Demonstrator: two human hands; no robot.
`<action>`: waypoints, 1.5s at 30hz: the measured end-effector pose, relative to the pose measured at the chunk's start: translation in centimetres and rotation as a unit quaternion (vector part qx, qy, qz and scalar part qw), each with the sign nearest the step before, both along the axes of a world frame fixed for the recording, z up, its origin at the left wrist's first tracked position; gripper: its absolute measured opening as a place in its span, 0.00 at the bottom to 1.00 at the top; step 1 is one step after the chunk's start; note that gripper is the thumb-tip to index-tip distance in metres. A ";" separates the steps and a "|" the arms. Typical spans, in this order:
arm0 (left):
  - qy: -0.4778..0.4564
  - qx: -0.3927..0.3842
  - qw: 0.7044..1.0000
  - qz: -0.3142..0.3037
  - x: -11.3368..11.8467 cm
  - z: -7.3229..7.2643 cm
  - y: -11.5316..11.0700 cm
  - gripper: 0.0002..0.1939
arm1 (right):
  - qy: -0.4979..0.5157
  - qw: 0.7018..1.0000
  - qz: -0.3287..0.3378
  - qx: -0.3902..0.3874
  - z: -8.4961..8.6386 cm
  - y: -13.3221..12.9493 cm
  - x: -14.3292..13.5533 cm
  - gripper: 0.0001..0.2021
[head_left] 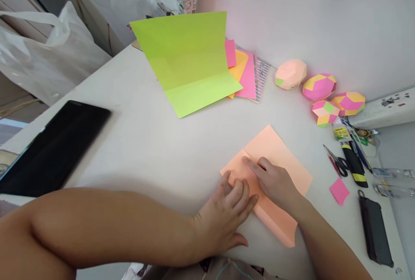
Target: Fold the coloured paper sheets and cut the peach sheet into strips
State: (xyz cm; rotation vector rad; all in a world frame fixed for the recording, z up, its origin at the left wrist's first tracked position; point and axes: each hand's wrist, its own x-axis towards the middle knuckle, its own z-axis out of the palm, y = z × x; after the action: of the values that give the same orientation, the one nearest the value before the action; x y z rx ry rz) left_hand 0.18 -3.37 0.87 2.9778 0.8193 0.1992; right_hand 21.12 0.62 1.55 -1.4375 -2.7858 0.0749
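A sheet of peach paper [282, 150] lies on the white table, its near side folded over into a flap. My left hand [228, 210] rests on that flap with its fingers spread, fingertips touching the paper near its left corner. My right hand [275, 182] presses on the sheet too, its index finger stretched toward the flap's upper left edge and the other fingers curled under. The flap's lower right end stands a little off the table. Part of the paper is hidden beneath both hands.
A creased green sheet [191, 59] stands behind, over pink and orange papers [248, 76]. Faceted paper shapes [319, 87] sit by the wall. Scissors [340, 163], a cutter [355, 165], a pink square [339, 191] and a black case [376, 230] lie right; a tablet [55, 148] lies left.
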 end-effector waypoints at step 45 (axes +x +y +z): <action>0.050 0.002 0.998 0.026 -0.1 0.5 -0.6 0.38 | -0.006 0.999 0.000 0.039 0.1 -0.1 -0.6 0.23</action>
State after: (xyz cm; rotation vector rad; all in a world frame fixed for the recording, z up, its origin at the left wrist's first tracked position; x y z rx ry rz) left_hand 0.05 -3.96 1.35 2.9932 0.9074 0.0540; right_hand 20.48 0.47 1.69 -1.4258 -2.7641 -0.0408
